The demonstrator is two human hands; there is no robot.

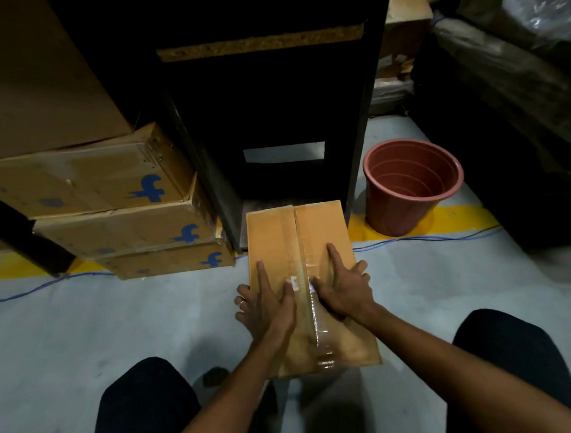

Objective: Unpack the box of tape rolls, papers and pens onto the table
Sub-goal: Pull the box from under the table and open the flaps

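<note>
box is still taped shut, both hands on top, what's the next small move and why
Probably peel or split the clear tape along the cardboard box seam. The flaps are sealed, and the left hand and right hand lie on either side of it, thumbs at the strip.

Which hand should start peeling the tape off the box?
Probably the right hand. Its thumb sits right against the clear tape strip along the middle seam of the box, where the tape looks wrinkled. The left hand lies flat on the left flap, well placed to hold it steady.
</note>
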